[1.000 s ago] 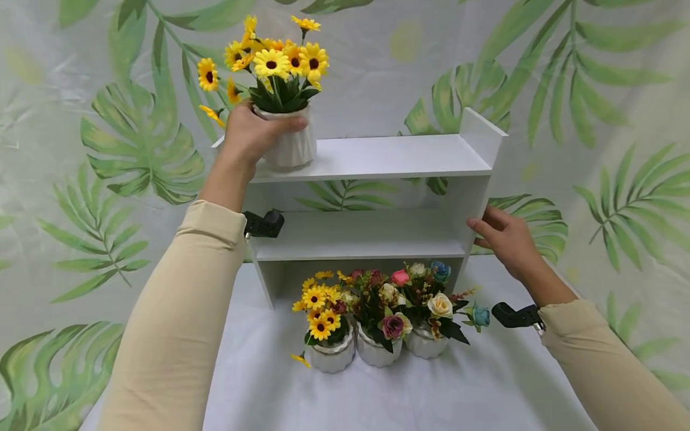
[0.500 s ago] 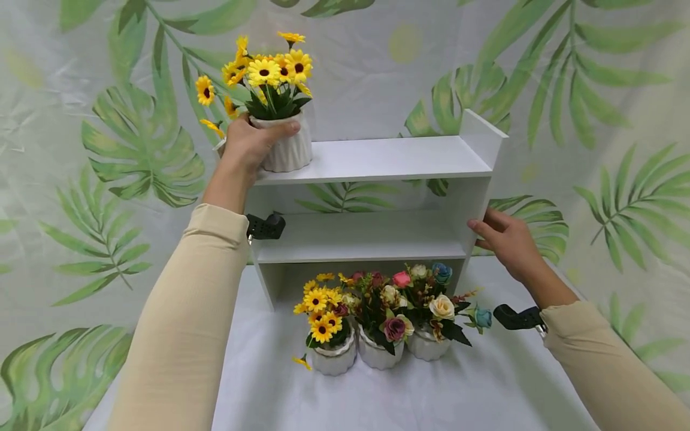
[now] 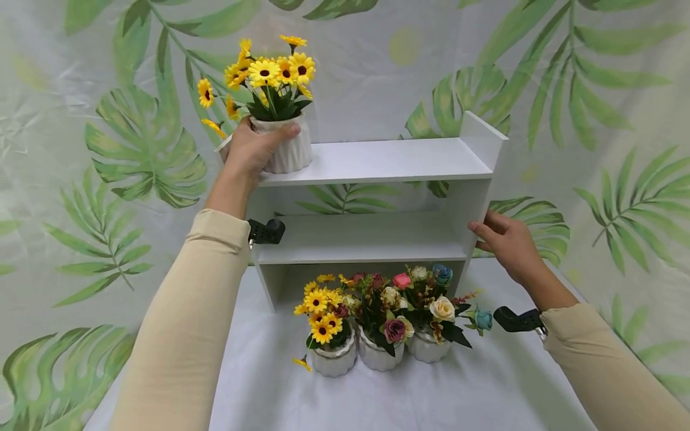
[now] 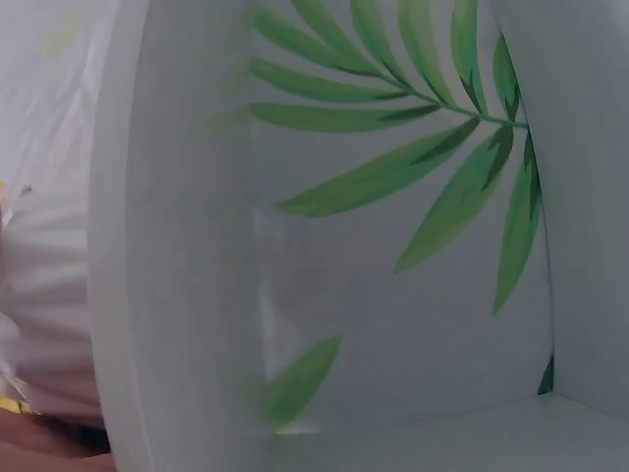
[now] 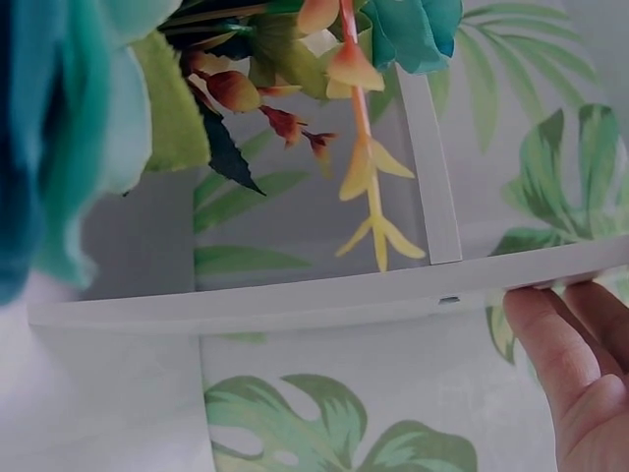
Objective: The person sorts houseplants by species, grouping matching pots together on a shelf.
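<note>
Sunflower pot (image 3: 277,112) stood near the front-left corner of the top shelf (image 3: 388,160), hiding fingers of the gripping left hand (image 3: 252,146); the right hand (image 3: 508,242), cropped in its wrist view, loosely touched the right panel (image 3: 462,200).

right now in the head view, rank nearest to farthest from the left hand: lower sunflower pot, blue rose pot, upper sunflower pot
1. Upper sunflower pot: in the left hand, at the top shelf
2. Lower sunflower pot: left end of the row below
3. Blue rose pot: that row's right end
</note>
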`<state>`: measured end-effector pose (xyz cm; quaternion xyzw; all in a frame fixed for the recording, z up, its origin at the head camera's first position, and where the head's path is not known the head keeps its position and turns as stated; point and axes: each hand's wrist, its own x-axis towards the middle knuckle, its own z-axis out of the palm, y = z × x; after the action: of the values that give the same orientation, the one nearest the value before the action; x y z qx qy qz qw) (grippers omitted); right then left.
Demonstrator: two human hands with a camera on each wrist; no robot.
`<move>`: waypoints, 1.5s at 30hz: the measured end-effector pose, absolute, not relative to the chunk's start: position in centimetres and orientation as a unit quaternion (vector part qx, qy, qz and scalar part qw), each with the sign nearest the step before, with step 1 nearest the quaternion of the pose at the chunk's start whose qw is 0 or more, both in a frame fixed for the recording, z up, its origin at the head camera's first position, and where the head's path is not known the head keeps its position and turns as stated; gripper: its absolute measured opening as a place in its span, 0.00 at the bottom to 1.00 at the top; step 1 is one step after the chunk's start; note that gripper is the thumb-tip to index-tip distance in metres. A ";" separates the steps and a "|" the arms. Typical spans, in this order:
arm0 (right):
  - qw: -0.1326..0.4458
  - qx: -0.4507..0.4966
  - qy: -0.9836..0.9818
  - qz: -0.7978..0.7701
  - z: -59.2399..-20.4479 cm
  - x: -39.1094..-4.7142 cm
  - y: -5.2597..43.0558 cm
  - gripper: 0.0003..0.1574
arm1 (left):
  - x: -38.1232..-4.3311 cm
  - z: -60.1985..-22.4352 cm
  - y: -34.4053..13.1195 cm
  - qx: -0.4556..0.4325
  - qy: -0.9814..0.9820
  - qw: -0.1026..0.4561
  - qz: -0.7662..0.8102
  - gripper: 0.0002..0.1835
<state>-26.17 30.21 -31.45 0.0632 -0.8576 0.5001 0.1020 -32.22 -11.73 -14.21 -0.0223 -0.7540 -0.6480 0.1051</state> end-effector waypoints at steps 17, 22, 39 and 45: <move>0.105 0.053 -0.857 0.501 -31.6 -25.9 30.5 0.43 | -21.5 -21.1 -12.6 -0.103 -0.763 0.205 -0.604 0.12; 0.104 0.050 -0.858 0.501 -31.9 -25.8 30.6 0.43 | -17.2 -26.2 -12.1 -0.175 -0.835 0.081 -0.516 0.10; 0.097 0.048 -0.852 0.512 -31.4 -26.0 30.5 0.44 | -17.2 -50.3 -13.4 -0.259 -0.889 -0.198 -0.323 0.27; 0.095 0.050 -0.852 0.513 -31.2 -26.2 30.4 0.43 | -14.5 -42.8 -12.1 -0.158 -0.928 -0.142 -0.308 0.34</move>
<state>-26.19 30.40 -31.19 0.0499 -0.8520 0.5125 0.0947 -14.54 -12.11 -42.85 -0.1576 -0.9275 -0.3078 -0.1419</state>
